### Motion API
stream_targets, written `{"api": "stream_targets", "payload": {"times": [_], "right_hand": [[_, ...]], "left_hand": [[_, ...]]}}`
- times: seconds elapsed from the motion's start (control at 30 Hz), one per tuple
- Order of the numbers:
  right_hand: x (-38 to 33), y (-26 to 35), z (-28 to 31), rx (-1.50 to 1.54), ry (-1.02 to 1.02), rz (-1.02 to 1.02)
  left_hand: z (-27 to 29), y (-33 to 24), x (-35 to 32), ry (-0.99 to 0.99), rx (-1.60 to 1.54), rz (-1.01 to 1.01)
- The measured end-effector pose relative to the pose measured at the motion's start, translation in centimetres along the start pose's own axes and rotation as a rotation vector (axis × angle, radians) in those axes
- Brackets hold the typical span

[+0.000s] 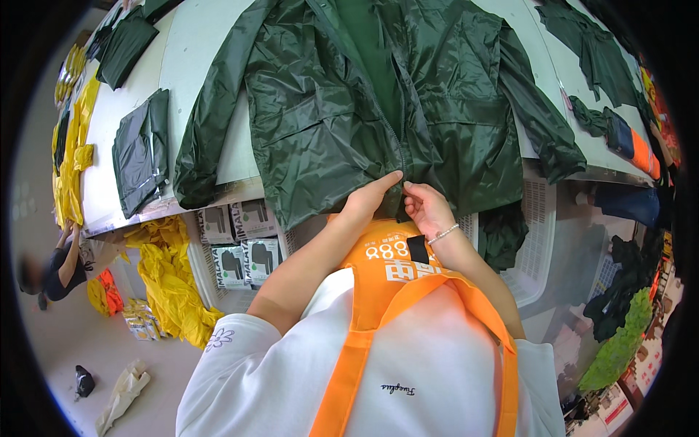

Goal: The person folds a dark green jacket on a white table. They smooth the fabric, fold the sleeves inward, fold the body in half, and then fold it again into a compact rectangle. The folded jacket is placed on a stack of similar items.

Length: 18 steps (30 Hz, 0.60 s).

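A shiny dark green rain jacket (313, 95) lies spread over the table edge, its front parted and its sleeves out to both sides. Its zipper (395, 138) runs down the front opening to the hem. My left hand (370, 198) pinches the jacket at the zipper's lower end, thumb on top. Close beside it, my right hand (429, 208) has thumb and fingertips closed on the same lower edge. The zipper's bottom end is mostly hidden between my fingers. Below my hands the hem hangs in front of my orange apron (415, 262).
A folded dark green garment (141, 151) lies left on the white table (196, 54). Under the table's edge are a crate with packaged goods (244, 251), a yellow raincoat pile (164, 280) and a white crate (537, 240). Another person (64, 266) stands at the far left.
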State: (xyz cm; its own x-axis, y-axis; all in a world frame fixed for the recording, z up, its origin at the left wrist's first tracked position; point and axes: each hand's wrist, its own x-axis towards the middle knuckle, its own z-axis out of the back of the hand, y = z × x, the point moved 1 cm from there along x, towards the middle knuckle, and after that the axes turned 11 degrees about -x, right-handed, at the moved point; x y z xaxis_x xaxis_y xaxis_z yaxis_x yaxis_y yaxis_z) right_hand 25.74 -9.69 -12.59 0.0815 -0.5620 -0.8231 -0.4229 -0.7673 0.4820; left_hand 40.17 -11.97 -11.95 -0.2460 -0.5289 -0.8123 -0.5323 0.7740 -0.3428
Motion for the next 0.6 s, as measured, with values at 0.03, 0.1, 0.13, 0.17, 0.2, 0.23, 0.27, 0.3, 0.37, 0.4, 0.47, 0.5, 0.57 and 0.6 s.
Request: {"api": "stream_targets", "payload": {"times": [0.03, 0.1, 0.13, 0.17, 0.2, 0.23, 0.27, 0.3, 0.37, 0.4, 0.47, 0.5, 0.57, 0.6], "right_hand": [[0.1, 0.0, 0.1, 0.02, -0.002, -0.004], [0.1, -0.1, 0.2, 0.048, 0.004, -0.012], [0.1, -0.2, 0.2, 0.055, 0.013, -0.016], [0.1, -0.2, 0.2, 0.062, 0.022, -0.021], [0.0, -0.2, 0.2, 0.074, 0.018, -0.024], [-0.1, -0.2, 0.2, 0.085, 0.014, -0.028], [-0.1, -0.3, 0.2, 0.096, 0.009, -0.032], [0.0, -0.3, 0.3, 0.107, 0.011, -0.038], [0.2, -0.2, 0.4, 0.124, 0.019, -0.052], [0.1, -0.2, 0.3, 0.082, 0.007, -0.041], [-0.1, 0.2, -0.2, -0.005, -0.009, -0.02], [-0.1, 0.3, -0.2, -0.129, -0.034, 0.013], [-0.1, 0.8, -0.2, -0.377, -0.08, 0.087], [-0.6, 1.9, -0.8, -0.623, -0.035, 0.212]], "left_hand": [[0.0, 0.1, 0.0, -0.007, 0.011, -0.005], [0.2, 0.3, 0.1, -0.02, 0.034, -0.015], [0.3, 0.4, 0.1, -0.029, 0.066, -0.005], [0.4, 0.5, 0.3, -0.039, 0.099, 0.004], [0.5, 0.6, 0.3, -0.048, 0.131, 0.013], [0.4, 0.5, 0.1, -0.052, 0.205, 0.008], [0.0, 0.3, -0.2, -0.056, 0.279, 0.002], [-0.1, 0.3, -0.3, -0.06, 0.353, -0.003], [2.6, 1.7, 2.1, 0.076, 0.433, 0.079], [4.5, 3.0, 4.1, 0.126, 0.223, 0.198], [7.9, 5.7, 8.4, 0.161, -0.433, 0.515], [7.7, 5.6, 8.4, 0.141, -0.706, 0.615], [5.3, 3.6, 5.7, 0.034, -1.046, 0.74], [4.1, 2.6, 3.9, -0.032, -1.128, 0.752]]}}
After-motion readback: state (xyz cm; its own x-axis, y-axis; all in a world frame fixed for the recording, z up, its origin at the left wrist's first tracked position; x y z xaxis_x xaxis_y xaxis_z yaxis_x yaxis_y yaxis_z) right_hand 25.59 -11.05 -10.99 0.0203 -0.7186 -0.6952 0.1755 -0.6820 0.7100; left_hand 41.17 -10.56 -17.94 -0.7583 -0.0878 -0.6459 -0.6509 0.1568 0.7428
